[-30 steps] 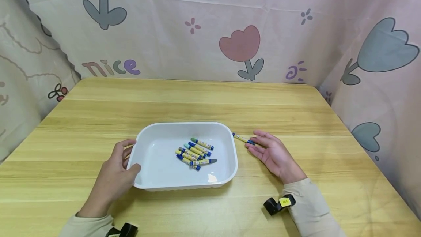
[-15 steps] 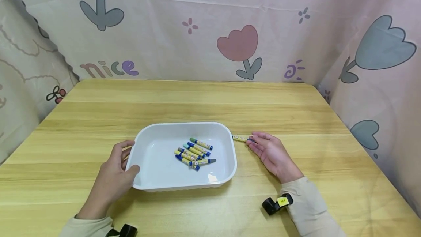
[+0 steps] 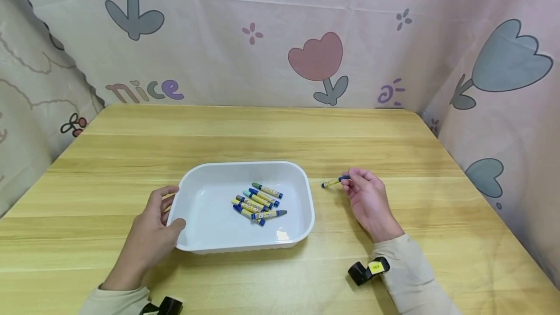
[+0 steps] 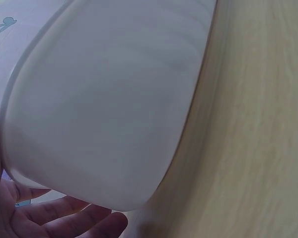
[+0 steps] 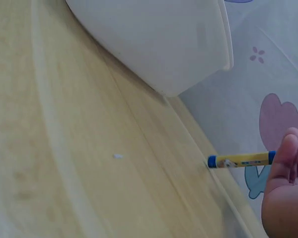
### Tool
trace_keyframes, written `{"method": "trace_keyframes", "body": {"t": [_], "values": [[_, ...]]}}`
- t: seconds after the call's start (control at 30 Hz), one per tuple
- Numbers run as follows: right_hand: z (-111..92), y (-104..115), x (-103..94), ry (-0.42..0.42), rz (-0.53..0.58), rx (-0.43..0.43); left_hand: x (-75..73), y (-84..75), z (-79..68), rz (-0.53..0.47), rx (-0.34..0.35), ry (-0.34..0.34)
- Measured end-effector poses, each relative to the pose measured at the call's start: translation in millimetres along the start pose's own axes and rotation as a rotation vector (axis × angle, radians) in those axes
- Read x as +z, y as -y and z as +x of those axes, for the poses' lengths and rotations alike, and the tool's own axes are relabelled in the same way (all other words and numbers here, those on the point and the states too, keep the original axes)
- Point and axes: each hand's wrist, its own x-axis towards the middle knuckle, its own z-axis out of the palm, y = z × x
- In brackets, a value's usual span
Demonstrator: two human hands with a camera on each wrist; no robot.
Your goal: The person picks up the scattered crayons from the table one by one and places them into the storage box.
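My left hand holds the left end of a white plastic tray, thumb over the rim and fingers against the outside wall. In the left wrist view, the fingers show under the tray's end wall. Inside the tray, several crayons with yellow wrappers lie in a loose pile right of centre. To the right of the tray, my right hand pinches one more crayon by its dark blue tip. The right wrist view shows this crayon pointing out from the fingertips towards the tray side.
The tray stands on a light wooden table. A curtain with printed flowers hangs behind the table and along its sides. A tiny white speck lies on the tabletop in the right wrist view.
The crayon lay on the table beside the tray with my right hand open near it. My right fingers have taken its end and drawn it slightly right and up. My left hand stays on the tray.
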Motion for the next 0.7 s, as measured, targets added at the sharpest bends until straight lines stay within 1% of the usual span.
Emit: {"method": "trace_keyframes", "body": {"t": [0.17, 0.37, 0.57, 0.7], "values": [[-1, 0, 1.8, 0.001, -0.016, -0.043, -0.4, 0.2, -0.2, 0.025, 0.010, -0.009], [-6, 3, 4.4, 0.026, -0.039, -0.052, 0.0, 0.4, -0.2, 0.022, 0.001, -0.005], [-10, 4, 8.4, 0.069, 0.024, -0.076, -0.3, 1.1, -0.2, 0.020, -0.017, 0.003], [-11, 3, 9.8, 0.064, 0.052, -0.087, -0.2, 1.0, 0.1, 0.018, -0.015, 0.003]]}}
